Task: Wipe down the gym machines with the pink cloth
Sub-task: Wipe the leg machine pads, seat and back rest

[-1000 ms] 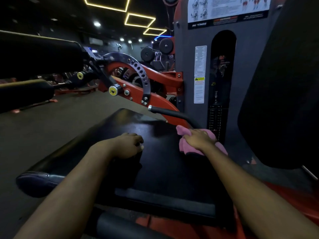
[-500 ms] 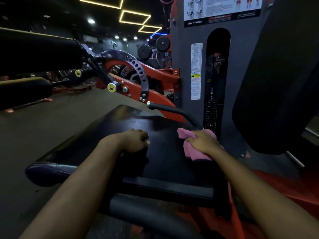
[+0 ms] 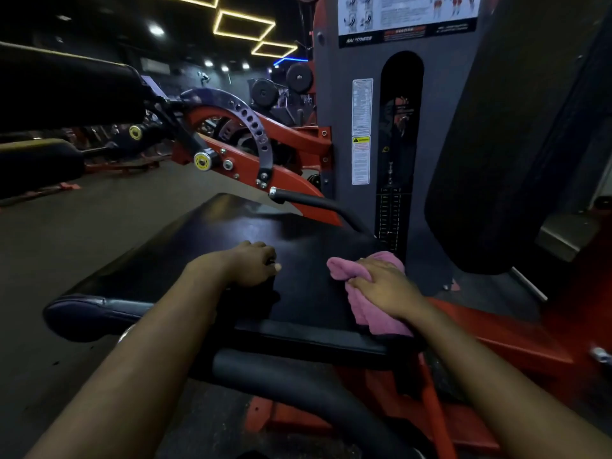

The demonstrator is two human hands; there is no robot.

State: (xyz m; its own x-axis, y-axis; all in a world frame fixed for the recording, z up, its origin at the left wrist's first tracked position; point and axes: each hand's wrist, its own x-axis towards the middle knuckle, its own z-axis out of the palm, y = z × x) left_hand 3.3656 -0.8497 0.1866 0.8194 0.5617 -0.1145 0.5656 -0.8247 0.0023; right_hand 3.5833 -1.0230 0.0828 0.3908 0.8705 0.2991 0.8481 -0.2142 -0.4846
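My right hand [image 3: 385,286] lies flat on the pink cloth [image 3: 340,268], fingers straight and pointing left, pressing it onto the right side of the black seat pad [image 3: 231,226] near its front edge. My left hand [image 3: 251,265] rests mid-pad as a fist, fingers curled under and holding nothing, thumb tip showing, forearm stretched forward

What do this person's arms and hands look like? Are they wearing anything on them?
Nothing is worn on them. The left hand and right hand have no gloves. The left forearm and right forearm are uncovered down to the picture's lower edge, with no sleeve or cuff in sight. No watch, bracelet or wristband shows at either wrist. The light is dim, so a thin ring could go unseen.
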